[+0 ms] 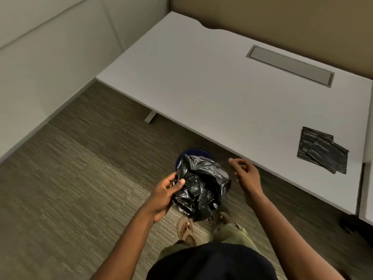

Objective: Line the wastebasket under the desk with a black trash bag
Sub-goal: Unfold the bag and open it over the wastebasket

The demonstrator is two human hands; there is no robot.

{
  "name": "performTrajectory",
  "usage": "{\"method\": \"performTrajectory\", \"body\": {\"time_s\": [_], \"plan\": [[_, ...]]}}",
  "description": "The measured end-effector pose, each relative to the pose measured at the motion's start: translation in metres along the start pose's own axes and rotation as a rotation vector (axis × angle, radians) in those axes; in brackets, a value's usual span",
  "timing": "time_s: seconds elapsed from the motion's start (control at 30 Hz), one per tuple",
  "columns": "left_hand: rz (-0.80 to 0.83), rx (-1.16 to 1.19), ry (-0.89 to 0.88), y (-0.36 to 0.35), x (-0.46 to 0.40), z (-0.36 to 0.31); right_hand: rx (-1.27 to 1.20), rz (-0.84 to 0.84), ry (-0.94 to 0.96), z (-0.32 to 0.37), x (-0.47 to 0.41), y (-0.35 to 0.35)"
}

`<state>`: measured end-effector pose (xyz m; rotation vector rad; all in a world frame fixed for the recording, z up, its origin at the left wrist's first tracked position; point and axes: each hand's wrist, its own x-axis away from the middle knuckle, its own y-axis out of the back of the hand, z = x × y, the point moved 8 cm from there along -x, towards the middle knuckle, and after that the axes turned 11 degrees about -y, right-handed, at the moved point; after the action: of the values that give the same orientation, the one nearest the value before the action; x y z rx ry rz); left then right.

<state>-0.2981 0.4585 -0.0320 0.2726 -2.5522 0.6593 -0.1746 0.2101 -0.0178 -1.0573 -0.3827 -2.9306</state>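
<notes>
A crumpled black trash bag (201, 186) hangs in the air in front of me, pinched at its left edge by my left hand (165, 197). Behind and below the bag, the dark blue round rim of the wastebasket (191, 152) shows on the floor by the desk's front edge; the bag hides most of it. My right hand (245, 174) hovers just right of the bag, fingers loosely curled and holding nothing.
The white desk (222, 87) fills the upper right, with a grey cable tray lid (290, 65) and a pile of folded black bags (323, 150) near its right end. Grey partition walls (50, 57) stand on the left. My sandalled feet (186, 229) rest on the carpet.
</notes>
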Motion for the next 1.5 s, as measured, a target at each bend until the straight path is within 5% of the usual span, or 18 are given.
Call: {"method": "performTrajectory", "body": {"time_s": [0.17, 0.33, 0.67, 1.0, 1.37, 1.5], "plan": [[-0.034, 0.01, 0.017, -0.011, -0.001, 0.013, 0.341, 0.363, 0.048, -0.001, 0.051, -0.045], [-0.05, -0.045, 0.007, -0.027, -0.008, 0.023, 0.494, 0.376, 0.035, -0.007, 0.047, -0.06], [-0.237, 0.064, 0.038, 0.007, -0.02, 0.051, -0.271, 0.339, -0.278, -0.025, 0.008, -0.007], [-0.293, -0.457, 0.011, 0.125, -0.003, 0.019, -0.484, 0.565, -0.338, -0.029, -0.036, 0.05], [-0.233, -0.689, 0.063, 0.171, -0.031, 0.026, -0.358, 0.4, -0.394, -0.064, -0.03, 0.037], [-0.349, -0.873, -0.102, 0.145, -0.038, 0.009, -0.145, 0.297, -0.27, -0.079, -0.021, 0.016]]}}
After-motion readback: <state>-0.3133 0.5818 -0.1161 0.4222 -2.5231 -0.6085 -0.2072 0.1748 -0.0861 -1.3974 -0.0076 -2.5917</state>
